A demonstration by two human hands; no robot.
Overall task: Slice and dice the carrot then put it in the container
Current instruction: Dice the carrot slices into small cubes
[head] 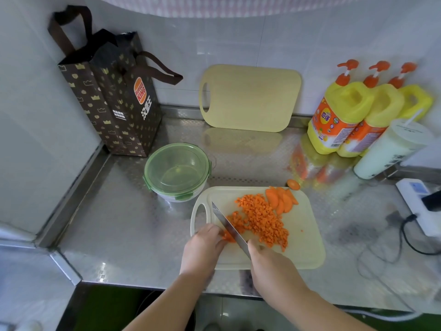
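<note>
A pale cutting board (303, 240) lies on the steel counter, bearing a heap of diced carrot (261, 218) and a few carrot slices (281, 199) at its far right. A carrot end (293, 184) lies just off the board. My right hand (269, 263) grips the handle of a knife (229, 226), whose blade points away to the left. My left hand (205, 244), fingers curled, holds down a small bunch of carrot strips (228, 236) against the blade. A round container with a green lid (176, 172) stands left of the board, lid on.
A dark paper bag (112, 96) stands in the back left corner. A second cutting board (248, 99) leans on the wall. Three yellow pump bottles (343, 115) and a white cup (391, 149) stand at back right. A power strip (420, 206) with a cable lies at right.
</note>
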